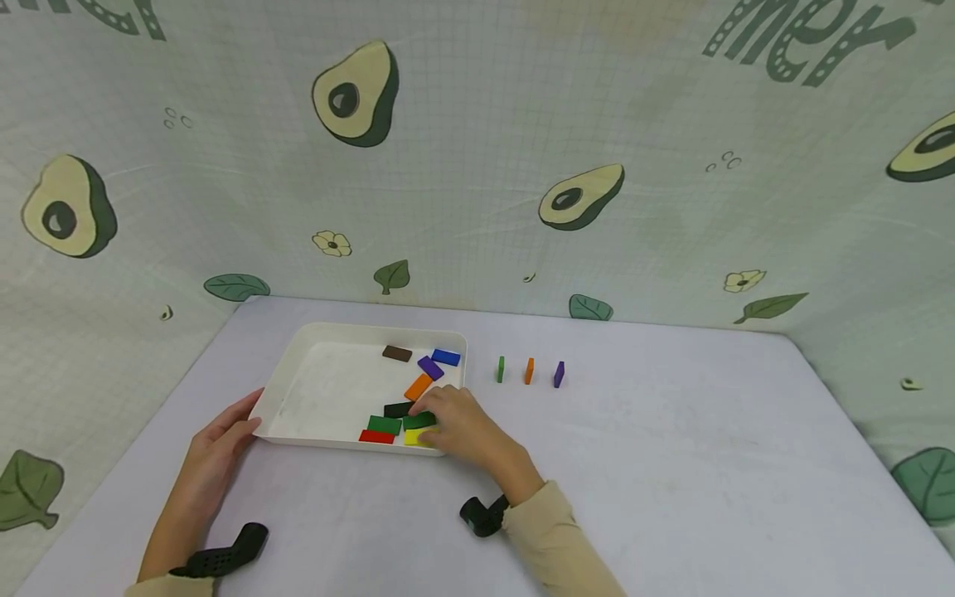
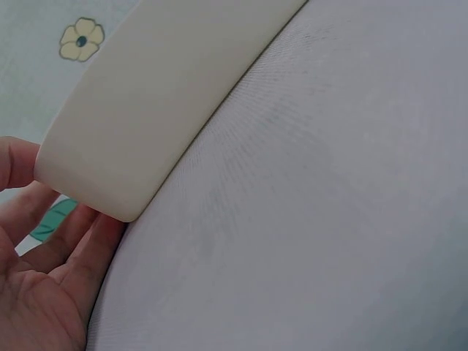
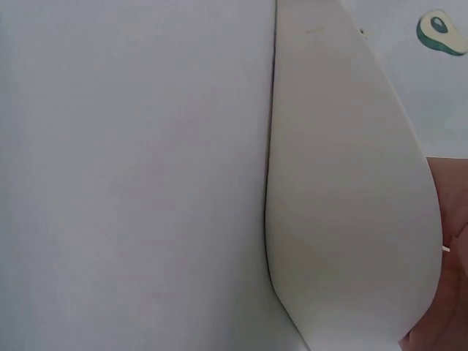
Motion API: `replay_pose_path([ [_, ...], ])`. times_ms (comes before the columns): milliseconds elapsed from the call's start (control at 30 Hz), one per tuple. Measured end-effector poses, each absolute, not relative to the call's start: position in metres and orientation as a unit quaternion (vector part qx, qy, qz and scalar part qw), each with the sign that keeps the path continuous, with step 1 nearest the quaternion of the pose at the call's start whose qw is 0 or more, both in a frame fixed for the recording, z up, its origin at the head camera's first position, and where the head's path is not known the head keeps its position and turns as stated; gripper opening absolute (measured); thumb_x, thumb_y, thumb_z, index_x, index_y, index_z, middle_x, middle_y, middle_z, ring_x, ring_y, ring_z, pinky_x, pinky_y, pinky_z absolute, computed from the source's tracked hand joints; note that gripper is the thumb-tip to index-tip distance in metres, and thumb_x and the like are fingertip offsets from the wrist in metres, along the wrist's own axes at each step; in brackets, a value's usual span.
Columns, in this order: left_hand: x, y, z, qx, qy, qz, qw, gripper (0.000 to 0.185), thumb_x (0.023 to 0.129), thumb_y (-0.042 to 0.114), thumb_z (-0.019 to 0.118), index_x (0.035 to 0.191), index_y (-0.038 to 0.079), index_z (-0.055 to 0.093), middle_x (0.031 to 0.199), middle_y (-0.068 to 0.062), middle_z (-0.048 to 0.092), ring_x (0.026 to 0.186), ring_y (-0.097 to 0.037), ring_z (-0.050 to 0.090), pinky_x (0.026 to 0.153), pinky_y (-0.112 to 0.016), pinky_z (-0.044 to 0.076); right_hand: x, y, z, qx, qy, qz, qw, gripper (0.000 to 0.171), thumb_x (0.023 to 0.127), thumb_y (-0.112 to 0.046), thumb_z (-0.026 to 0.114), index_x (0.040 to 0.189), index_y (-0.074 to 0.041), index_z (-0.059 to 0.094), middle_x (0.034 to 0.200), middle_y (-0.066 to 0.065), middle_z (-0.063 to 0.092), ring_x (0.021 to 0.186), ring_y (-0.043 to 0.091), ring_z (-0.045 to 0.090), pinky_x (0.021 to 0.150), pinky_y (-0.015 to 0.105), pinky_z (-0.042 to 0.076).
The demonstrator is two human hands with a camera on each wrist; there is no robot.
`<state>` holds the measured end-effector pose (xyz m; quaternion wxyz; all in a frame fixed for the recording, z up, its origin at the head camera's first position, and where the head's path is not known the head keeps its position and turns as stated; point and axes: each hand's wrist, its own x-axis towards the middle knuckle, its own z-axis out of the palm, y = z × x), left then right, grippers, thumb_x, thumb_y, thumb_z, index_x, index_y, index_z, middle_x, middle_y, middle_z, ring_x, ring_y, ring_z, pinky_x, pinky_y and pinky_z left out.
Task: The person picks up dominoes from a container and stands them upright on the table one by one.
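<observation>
A white rectangular tray lies on the table, with several coloured blocks toward its right side. My left hand holds the tray's near left corner; in the left wrist view its thumb and fingers meet the tray wall. Inside the tray's near right corner, my right hand has its fingers bent over a green block and a yellow block. Whether it pinches one is hidden. Close by lie a second green block, a red block and a black block.
Farther back in the tray are orange, purple, blue and brown blocks. Right of the tray, a green block, an orange block and a purple block stand upright in a spaced row.
</observation>
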<state>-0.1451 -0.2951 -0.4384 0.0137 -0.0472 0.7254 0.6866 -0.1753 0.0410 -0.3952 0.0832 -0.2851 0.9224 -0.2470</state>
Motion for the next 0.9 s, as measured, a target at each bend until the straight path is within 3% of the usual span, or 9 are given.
replay_pose_path([
  [167, -0.1451, -0.2945, -0.4389, -0.049, 0.728, 0.684, 0.008, 0.058, 0.094, 0.032, 0.053, 0.145, 0.012, 0.033, 0.147, 0.01, 0.035, 0.109, 0.017, 0.043, 0.082, 0.0, 0.038, -0.1754, 0.0396, -0.3993, -0.295, 0.925, -0.229, 0.07, 0.029, 0.085, -0.026, 0.067, 0.113, -0.017, 0.064, 0.116, -0.003, 0.061, 0.112, 0.014, 0.05, 0.088, 0.026, 0.035],
  [900, -0.1443, -0.2937, -0.4393, -0.046, 0.729, 0.683, 0.006, 0.058, 0.095, 0.032, 0.053, 0.145, 0.012, 0.033, 0.146, 0.012, 0.036, 0.111, 0.017, 0.042, 0.082, 0.0, 0.037, -0.1768, 0.0388, -0.4, -0.299, 0.924, -0.227, 0.069, 0.021, 0.084, -0.019, 0.067, 0.105, -0.018, 0.069, 0.102, -0.007, 0.066, 0.099, 0.01, 0.052, 0.083, 0.022, 0.035],
])
